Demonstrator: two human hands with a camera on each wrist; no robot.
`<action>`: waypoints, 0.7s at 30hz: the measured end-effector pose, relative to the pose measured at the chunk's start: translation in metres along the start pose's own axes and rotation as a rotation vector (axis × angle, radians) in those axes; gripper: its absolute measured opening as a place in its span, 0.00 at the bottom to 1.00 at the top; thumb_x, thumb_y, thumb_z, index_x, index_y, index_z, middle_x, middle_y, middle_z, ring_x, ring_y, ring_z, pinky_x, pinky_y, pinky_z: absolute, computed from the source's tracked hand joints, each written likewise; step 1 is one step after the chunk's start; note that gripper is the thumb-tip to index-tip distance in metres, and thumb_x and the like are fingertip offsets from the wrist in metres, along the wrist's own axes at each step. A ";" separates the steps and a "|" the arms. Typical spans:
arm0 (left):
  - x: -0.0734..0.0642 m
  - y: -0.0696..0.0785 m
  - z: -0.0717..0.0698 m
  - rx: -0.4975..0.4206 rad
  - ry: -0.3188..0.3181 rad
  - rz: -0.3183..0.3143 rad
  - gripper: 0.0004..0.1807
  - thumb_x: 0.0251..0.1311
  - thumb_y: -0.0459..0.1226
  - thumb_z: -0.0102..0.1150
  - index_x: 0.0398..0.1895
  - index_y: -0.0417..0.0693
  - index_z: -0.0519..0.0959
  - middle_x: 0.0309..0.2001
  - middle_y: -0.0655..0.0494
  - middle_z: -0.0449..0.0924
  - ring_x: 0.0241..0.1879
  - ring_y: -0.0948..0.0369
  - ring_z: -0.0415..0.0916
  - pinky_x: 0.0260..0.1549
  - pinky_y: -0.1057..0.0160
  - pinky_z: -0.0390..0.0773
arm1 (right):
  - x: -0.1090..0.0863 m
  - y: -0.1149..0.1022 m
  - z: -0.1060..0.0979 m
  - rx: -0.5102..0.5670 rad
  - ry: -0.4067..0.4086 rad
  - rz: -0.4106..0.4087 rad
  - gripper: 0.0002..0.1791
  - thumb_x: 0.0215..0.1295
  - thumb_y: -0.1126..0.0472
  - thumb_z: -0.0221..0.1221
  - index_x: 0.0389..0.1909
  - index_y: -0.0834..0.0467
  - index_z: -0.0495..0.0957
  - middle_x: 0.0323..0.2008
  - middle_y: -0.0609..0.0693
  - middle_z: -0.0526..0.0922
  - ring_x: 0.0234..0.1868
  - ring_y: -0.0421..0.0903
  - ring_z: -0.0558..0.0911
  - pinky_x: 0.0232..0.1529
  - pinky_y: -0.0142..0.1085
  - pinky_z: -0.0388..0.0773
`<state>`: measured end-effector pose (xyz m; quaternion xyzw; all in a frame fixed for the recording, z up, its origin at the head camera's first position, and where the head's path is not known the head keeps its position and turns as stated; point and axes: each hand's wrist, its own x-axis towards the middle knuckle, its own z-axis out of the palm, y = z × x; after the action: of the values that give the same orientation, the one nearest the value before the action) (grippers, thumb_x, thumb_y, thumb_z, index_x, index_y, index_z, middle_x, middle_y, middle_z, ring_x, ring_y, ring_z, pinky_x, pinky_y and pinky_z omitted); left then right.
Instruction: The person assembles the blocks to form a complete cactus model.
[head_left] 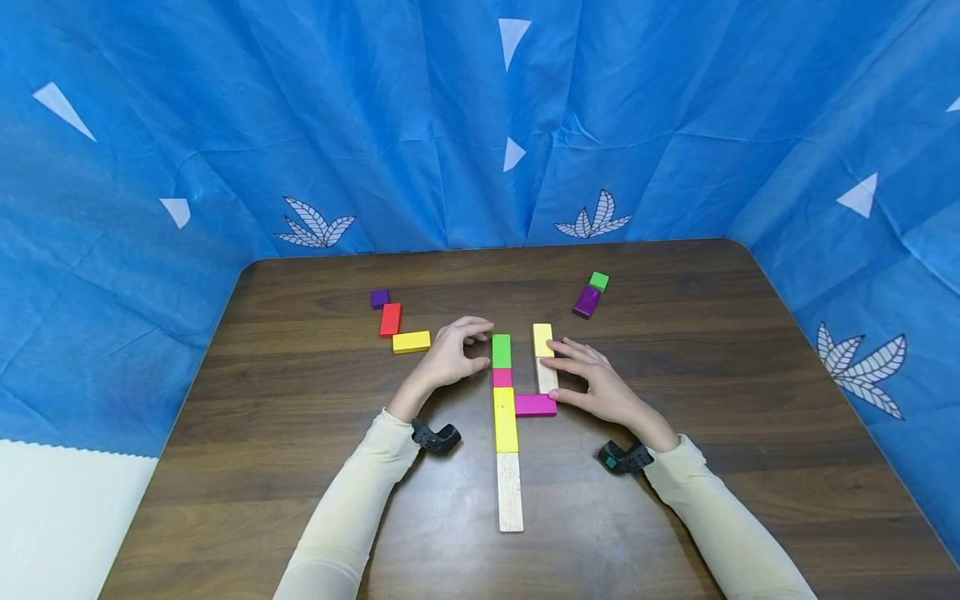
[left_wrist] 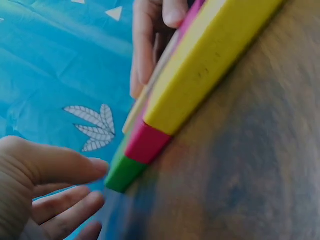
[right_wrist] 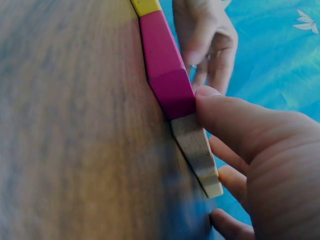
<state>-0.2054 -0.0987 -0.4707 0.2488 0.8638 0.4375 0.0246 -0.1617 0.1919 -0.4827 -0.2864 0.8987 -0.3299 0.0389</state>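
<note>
A straight column of wooden blocks lies on the table: a green block [head_left: 501,351] at the far end, then a small magenta block [head_left: 502,378], a yellow block [head_left: 506,419] and a plain wood block [head_left: 509,492]. From the yellow one a longer magenta block [head_left: 536,406] juts right; a second plain wood block [head_left: 547,377] and a pale yellow block [head_left: 542,339] run away from its end. My left hand [head_left: 452,353] hovers beside the green block, fingers loosely bent, holding nothing. With extended fingers, my right hand [head_left: 600,387] touches the right-hand row, thumb at the magenta block's corner.
Farther left lie a purple block [head_left: 380,298], a red block [head_left: 390,320] and another yellow block [head_left: 412,342]. At back right, a dark purple block [head_left: 587,302] meets a small green block [head_left: 598,282]. A blue curtain [head_left: 465,125] borders the brown table [head_left: 300,433].
</note>
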 end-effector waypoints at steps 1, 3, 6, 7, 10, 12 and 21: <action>-0.001 0.002 -0.001 0.003 0.010 0.011 0.30 0.49 0.30 0.68 0.60 0.34 0.75 0.60 0.44 0.76 0.55 0.51 0.77 0.56 0.52 0.76 | 0.000 0.000 0.000 0.005 0.000 -0.001 0.29 0.59 0.55 0.68 0.63 0.53 0.76 0.71 0.55 0.67 0.75 0.61 0.57 0.71 0.64 0.47; -0.005 0.007 -0.002 0.020 0.018 0.035 0.31 0.51 0.33 0.68 0.61 0.35 0.74 0.63 0.43 0.73 0.61 0.49 0.73 0.61 0.47 0.71 | 0.000 0.000 0.000 0.011 0.000 -0.002 0.29 0.59 0.55 0.68 0.63 0.53 0.76 0.71 0.55 0.67 0.75 0.61 0.57 0.71 0.64 0.47; -0.013 0.016 -0.002 0.056 -0.001 0.065 0.33 0.54 0.39 0.68 0.64 0.38 0.73 0.67 0.44 0.69 0.68 0.48 0.65 0.66 0.41 0.63 | -0.001 0.000 -0.001 0.016 0.002 -0.004 0.29 0.59 0.55 0.68 0.63 0.54 0.76 0.71 0.55 0.67 0.75 0.61 0.57 0.71 0.64 0.47; -0.017 0.018 -0.001 0.067 -0.011 0.075 0.34 0.54 0.40 0.68 0.64 0.38 0.73 0.68 0.44 0.68 0.69 0.48 0.64 0.66 0.40 0.62 | -0.001 0.000 -0.001 0.016 0.003 -0.004 0.29 0.59 0.56 0.68 0.63 0.54 0.76 0.71 0.56 0.67 0.75 0.61 0.57 0.71 0.64 0.47; -0.031 0.024 0.004 0.098 -0.032 0.097 0.34 0.55 0.43 0.67 0.65 0.39 0.72 0.70 0.45 0.66 0.71 0.48 0.61 0.65 0.38 0.61 | -0.001 -0.001 -0.001 0.014 0.005 -0.003 0.29 0.59 0.56 0.68 0.62 0.54 0.76 0.70 0.56 0.68 0.74 0.62 0.57 0.70 0.65 0.48; -0.043 0.027 0.009 0.106 -0.042 0.113 0.34 0.54 0.43 0.67 0.65 0.40 0.73 0.70 0.45 0.66 0.71 0.48 0.61 0.64 0.37 0.62 | 0.000 -0.001 -0.001 0.012 0.002 0.000 0.29 0.59 0.55 0.68 0.62 0.54 0.76 0.71 0.55 0.67 0.75 0.61 0.57 0.70 0.65 0.48; -0.095 0.036 0.031 0.186 -0.123 0.140 0.39 0.55 0.50 0.67 0.69 0.46 0.69 0.73 0.50 0.62 0.74 0.45 0.55 0.64 0.35 0.61 | 0.000 -0.001 -0.002 0.012 0.001 0.007 0.29 0.58 0.55 0.68 0.62 0.54 0.76 0.71 0.55 0.68 0.75 0.61 0.57 0.70 0.65 0.47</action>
<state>-0.0993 -0.1006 -0.4786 0.3359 0.8779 0.3403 0.0236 -0.1620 0.1920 -0.4804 -0.2830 0.8977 -0.3351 0.0414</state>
